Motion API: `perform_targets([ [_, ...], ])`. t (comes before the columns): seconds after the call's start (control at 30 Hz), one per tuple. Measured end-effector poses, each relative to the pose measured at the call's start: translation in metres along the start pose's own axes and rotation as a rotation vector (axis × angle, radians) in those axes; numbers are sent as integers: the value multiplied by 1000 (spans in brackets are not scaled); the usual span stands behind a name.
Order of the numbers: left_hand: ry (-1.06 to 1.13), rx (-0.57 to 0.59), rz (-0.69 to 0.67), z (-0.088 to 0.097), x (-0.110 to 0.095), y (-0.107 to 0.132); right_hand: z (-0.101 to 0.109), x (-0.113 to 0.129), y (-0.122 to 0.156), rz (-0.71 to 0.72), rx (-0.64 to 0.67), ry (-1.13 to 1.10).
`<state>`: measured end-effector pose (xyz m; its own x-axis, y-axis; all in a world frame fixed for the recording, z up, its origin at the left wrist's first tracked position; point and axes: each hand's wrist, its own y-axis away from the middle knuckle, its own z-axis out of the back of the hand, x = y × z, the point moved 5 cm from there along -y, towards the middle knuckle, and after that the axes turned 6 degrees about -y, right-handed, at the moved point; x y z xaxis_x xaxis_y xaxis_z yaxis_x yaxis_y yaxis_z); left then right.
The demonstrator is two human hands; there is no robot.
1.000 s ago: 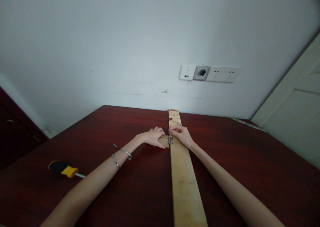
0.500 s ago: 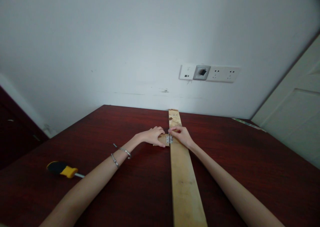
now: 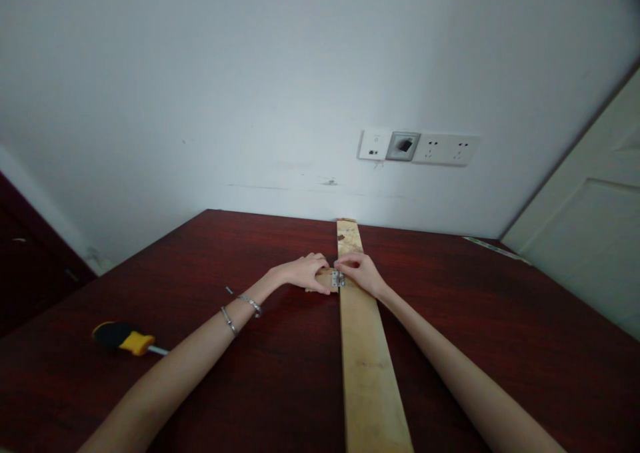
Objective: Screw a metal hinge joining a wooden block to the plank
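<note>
A long pale wooden board (image 3: 373, 366) lies on the dark red table, running from the near edge toward the wall. At its left side a short wooden piece (image 3: 325, 280) butts against it, with a small metal hinge (image 3: 339, 278) across the joint. My left hand (image 3: 307, 271) grips the short piece, thumb on the near side and fingers on the far side. Above the hinge, my right hand (image 3: 361, 271) rests over the board with thumb and forefinger pinched together. Whatever is between those fingertips is too small to make out.
A yellow and black screwdriver (image 3: 125, 338) lies on the table (image 3: 260, 380) at left, its shaft partly behind my left forearm. A small screw-like piece (image 3: 229, 290) lies near my bracelets. Wall sockets (image 3: 420, 148) are above the table's back edge, and a pale door stands at right.
My right hand's pinched fingertips have shifted very slightly left, above the hinge. My left hand and the boards hold their places.
</note>
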<state>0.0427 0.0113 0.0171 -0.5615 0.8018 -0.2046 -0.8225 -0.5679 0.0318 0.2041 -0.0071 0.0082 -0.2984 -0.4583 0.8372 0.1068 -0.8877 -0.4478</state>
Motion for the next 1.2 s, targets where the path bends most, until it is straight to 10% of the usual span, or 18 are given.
perform_targets([
  [1.2,14,-7,-13,4,-2,1,-5,4,1,35,73,88],
])
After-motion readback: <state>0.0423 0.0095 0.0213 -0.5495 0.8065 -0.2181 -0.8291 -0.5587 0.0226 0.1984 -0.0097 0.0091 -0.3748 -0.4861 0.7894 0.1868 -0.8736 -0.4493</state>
